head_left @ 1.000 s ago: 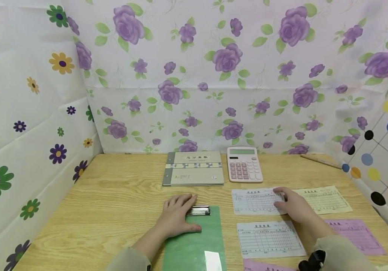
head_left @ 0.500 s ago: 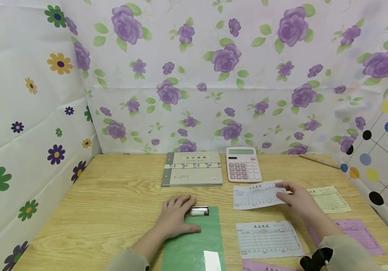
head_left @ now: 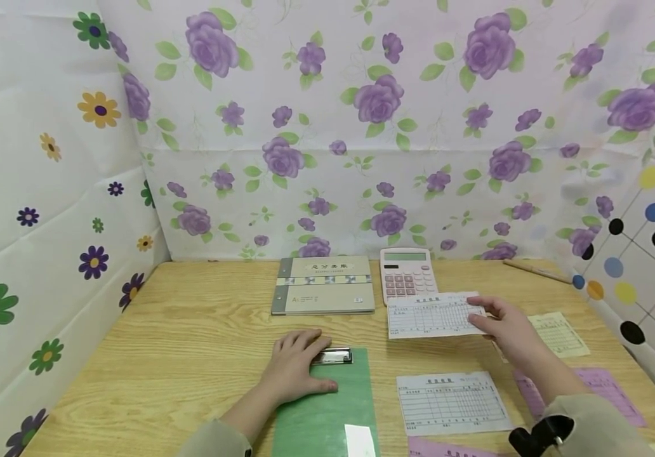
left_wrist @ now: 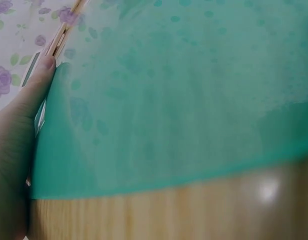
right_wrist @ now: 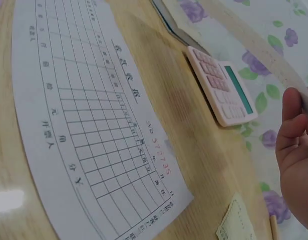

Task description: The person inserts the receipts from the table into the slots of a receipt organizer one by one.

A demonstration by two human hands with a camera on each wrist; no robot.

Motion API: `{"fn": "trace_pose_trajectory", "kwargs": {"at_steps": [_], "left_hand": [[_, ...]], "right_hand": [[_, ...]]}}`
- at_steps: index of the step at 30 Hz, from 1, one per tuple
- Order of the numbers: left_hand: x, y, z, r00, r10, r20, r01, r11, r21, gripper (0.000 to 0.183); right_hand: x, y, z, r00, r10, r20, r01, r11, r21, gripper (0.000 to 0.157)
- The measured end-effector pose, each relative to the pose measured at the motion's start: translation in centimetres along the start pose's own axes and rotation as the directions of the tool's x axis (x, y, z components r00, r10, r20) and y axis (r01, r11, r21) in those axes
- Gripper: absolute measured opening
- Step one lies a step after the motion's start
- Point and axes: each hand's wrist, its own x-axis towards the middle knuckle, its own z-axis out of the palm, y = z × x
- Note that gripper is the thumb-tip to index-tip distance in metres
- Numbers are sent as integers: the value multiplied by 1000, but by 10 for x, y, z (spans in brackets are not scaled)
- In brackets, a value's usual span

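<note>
My right hand pinches the right end of a white printed receipt slip between thumb and fingers. The slip is lifted off the table and overlaps the lower part of the calculator in the head view; the right wrist view shows the held slip nearly edge-on. My left hand lies with relaxed fingers on the top left of a green clipboard, beside its metal clip. A second white receipt slip lies flat below the held one.
Behind stand a ledger book and a pink calculator. On the right lie a yellow slip and a pink slip, partly behind the right arm. Another pink slip is cut off at the bottom. A pen-like stick lies at the back right.
My right hand has lifted the white receipt slip from the table and moved it up toward the calculator, uncovering wood beneath. The left hand stays on the clipboard.
</note>
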Motion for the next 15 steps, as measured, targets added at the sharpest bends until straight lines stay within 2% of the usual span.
{"fn": "trace_pose_trajectory", "kwargs": {"at_steps": [6,15], "left_hand": [[1,-1,-1,999,-35,-6,35,996,-79,74],[3,1,-4,997,-75,-1,75,989,-126,58]], "right_hand": [[0,-4,7,1000,-27,12,27,998,60,59],[-4,-7,30,990,18,143,-29,997,72,55]]}}
